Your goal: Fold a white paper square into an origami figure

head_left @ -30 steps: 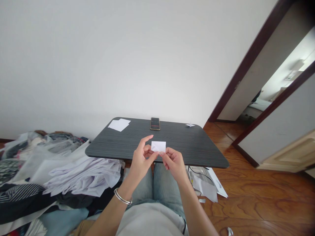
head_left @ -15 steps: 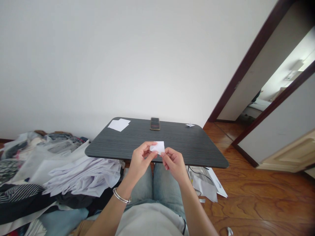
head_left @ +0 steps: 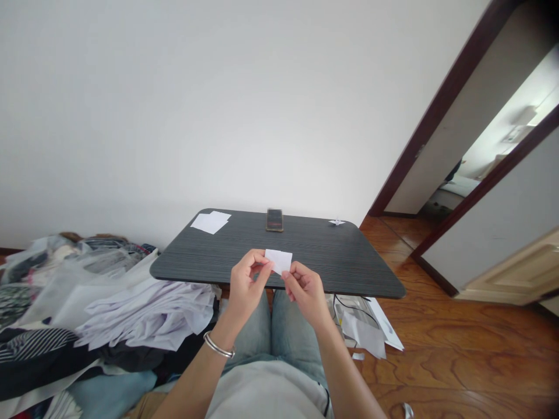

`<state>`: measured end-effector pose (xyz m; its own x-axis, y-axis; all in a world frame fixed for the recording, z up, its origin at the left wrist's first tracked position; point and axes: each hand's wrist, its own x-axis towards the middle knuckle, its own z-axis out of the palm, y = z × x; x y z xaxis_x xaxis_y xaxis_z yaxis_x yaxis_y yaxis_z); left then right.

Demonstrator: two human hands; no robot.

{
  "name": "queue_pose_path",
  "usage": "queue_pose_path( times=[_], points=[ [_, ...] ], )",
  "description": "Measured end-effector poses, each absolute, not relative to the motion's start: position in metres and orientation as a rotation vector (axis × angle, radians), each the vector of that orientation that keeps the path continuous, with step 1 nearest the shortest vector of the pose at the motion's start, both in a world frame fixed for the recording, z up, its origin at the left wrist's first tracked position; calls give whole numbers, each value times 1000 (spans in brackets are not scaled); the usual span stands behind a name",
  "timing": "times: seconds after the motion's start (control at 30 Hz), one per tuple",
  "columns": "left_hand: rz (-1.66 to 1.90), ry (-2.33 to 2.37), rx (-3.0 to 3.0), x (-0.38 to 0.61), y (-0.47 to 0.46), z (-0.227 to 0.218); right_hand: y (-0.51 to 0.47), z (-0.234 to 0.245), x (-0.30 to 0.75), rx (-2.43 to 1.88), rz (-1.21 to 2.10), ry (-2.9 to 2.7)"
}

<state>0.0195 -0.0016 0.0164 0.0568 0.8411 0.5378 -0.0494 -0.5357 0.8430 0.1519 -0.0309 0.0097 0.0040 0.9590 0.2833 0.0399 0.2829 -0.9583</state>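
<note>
A small piece of folded white paper [head_left: 279,260] is held up over the near edge of the dark table [head_left: 244,244]. My left hand [head_left: 250,280] pinches its left side between thumb and fingers. At the lower right corner, my right hand [head_left: 304,286] grips it with thumb and forefinger. The other fingers of both hands are curled. White paper sheets [head_left: 210,222] lie at the table's back left. Near the back right corner sits a small folded paper crane [head_left: 336,222].
A dark rectangular object with a light border [head_left: 275,220] stands at the table's back, by the white wall. Piled clothes [head_left: 144,311] are on the left. Right of my legs, papers and plastic [head_left: 362,331] lie with a black cable on the wooden floor [head_left: 441,349].
My left hand has shifted slightly left and its fingers have slid to the paper's left edge. More of the paper's face shows now. My right hand stays at the lower right corner.
</note>
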Motion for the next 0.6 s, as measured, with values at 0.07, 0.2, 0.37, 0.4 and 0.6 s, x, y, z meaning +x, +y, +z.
queue_pose_path(
  times=[0.07,0.2,0.37,0.4,0.6],
  points=[
    [1582,829,1597,21,-1,16,-31,10,152,-1022,969,-1359],
    [1622,865,1566,23,-1,16,-31,10,152,-1023,968,-1373],
    [1640,880,1509,25,-1,16,-30,11,152,-1022,984,-1360],
    [1649,882,1501,26,-1,15,-30,10,152,-1022,987,-1359],
    [1653,892,1474,27,-1,16,-30,11,151,-1030,991,-1354]
  ],
)
